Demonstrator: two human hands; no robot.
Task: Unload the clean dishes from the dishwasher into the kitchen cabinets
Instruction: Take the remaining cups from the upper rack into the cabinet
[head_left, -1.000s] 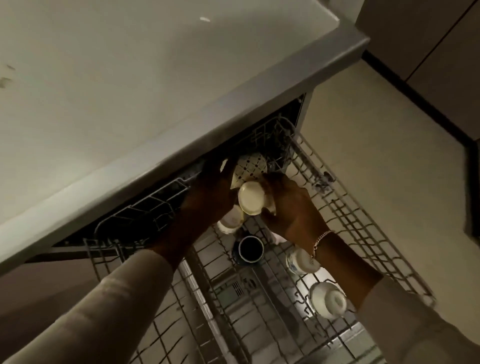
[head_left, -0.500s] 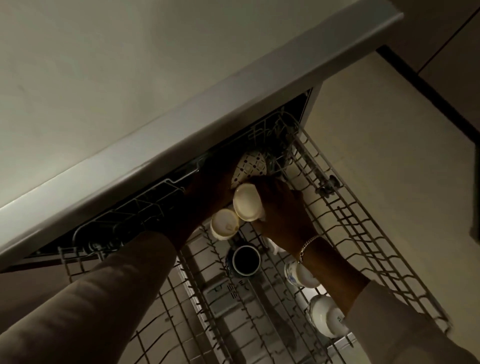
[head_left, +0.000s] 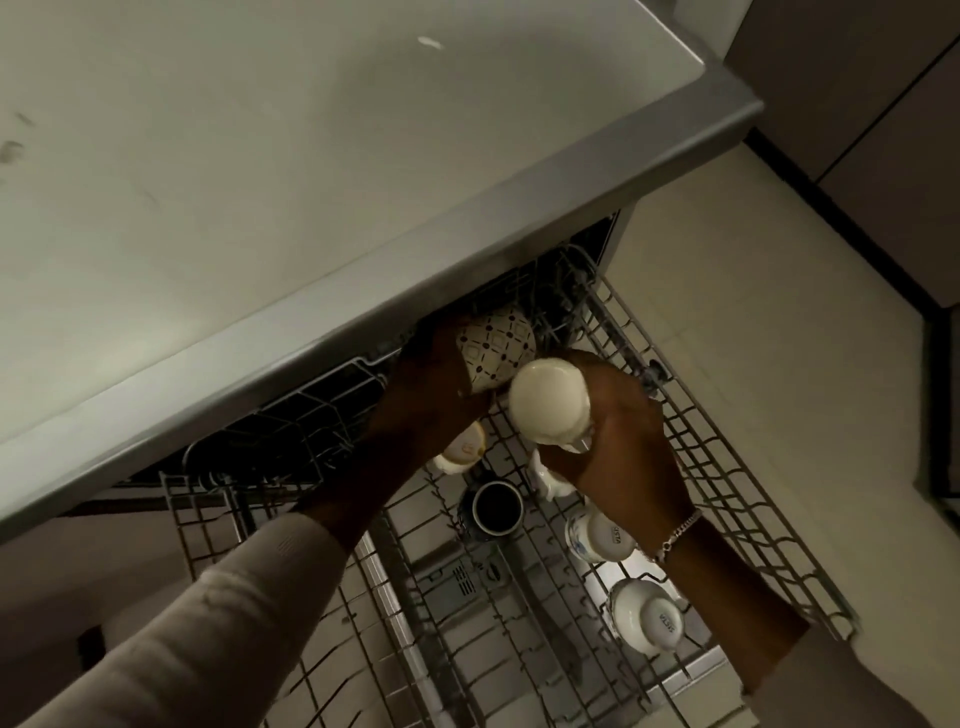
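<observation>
- Fingers of left hand: curled round the side of a patterned cup, which is held at the back of the dishwasher rack, just under the bench edge.
- Fingers of right hand: wrapped round a cream cup, base turned towards the camera, held above the rack and touching or just beside the patterned cup.
- Bracelet: thin chain on the right wrist.
- Sleeves: pale, long, one on each forearm.
- Rack: wire, pulled out over the open dishwasher door; both forearms reach across it.
- Small cup: upside down in the rack, partly hidden beneath the left hand.
- Dark mug: in the rack, between the two forearms; which way up it sits cannot be told.
- Small white piece: in the rack below the right hand; kind unclear.
- Two white cups: upside down along the rack's right side, lettering on each base, the nearer one in a bright patch of light.
- Bench: pale top with grey front edge, overhanging the rack.
- Floor: light tiles to the right of the rack.
</observation>
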